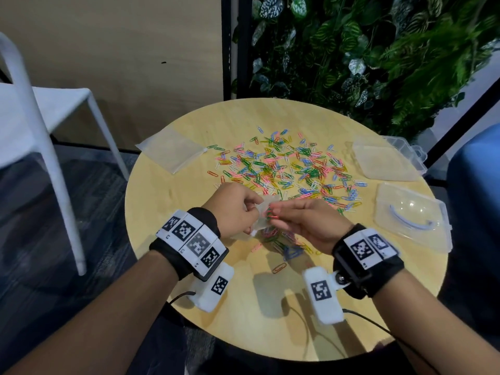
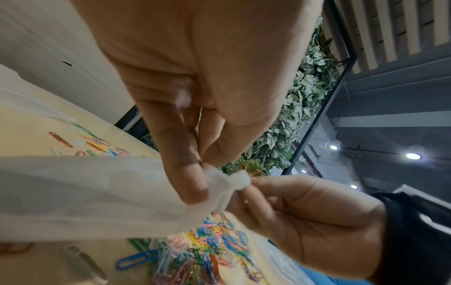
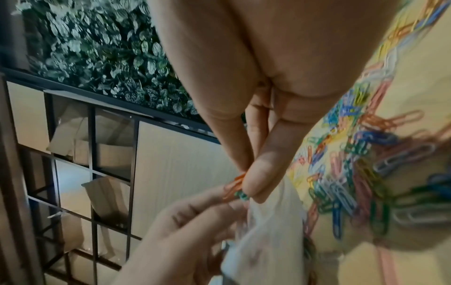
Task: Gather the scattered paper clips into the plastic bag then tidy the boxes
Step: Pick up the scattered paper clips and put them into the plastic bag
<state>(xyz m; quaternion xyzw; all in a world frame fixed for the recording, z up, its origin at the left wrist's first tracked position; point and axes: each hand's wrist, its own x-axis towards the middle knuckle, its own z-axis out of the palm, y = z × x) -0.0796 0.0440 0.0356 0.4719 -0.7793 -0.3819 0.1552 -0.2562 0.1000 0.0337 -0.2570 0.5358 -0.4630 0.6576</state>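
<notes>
Coloured paper clips (image 1: 286,163) lie scattered over the middle of the round wooden table (image 1: 189,307). My left hand (image 1: 235,209) pinches the rim of a small clear plastic bag (image 1: 263,215) just above the table; the same bag (image 2: 97,192) fills the left wrist view. My right hand (image 1: 305,220) pinches a few orange and green clips (image 3: 235,189) at the bag's mouth. A smaller heap of clips (image 1: 284,244) lies under the hands. Two clear plastic boxes (image 1: 411,215) (image 1: 387,161) sit at the right.
Another flat clear bag (image 1: 171,150) lies at the table's left rear. A white chair (image 1: 40,109) stands to the left. A wall of green plants (image 1: 365,55) rises behind the table. A blue seat (image 1: 476,185) is at the right edge.
</notes>
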